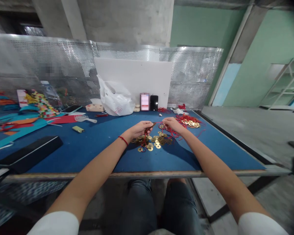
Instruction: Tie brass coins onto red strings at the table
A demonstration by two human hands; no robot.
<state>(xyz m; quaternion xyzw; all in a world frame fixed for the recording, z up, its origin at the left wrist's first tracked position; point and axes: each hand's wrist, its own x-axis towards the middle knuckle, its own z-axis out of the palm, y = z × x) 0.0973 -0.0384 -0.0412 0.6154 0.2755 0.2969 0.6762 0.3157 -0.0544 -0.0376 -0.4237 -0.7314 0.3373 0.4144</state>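
Observation:
My left hand [139,128] is closed, its fingers pinching a brass-coloured coin [150,126] seen nearly edge-on; a red cord [144,141] hangs below it in a loop. To the right, my right hand [172,125] pinches red cord, a length of which appears to run across to the coin. Beneath both hands lies a loose pile of gold coins [157,142] with holes in their middles. A tangle of red cords [172,132] spreads under and beyond my right hand. More gold coins [193,123] lie with red cord farther right.
The blue tabletop [93,153] ends at a near edge above my knees. A black box-shaped object [30,151] is at left, near a green lighter-sized item [78,129]. Behind stand a white plastic bag [116,98] and two phones [154,102]. Coloured paper [26,122] covers the far left.

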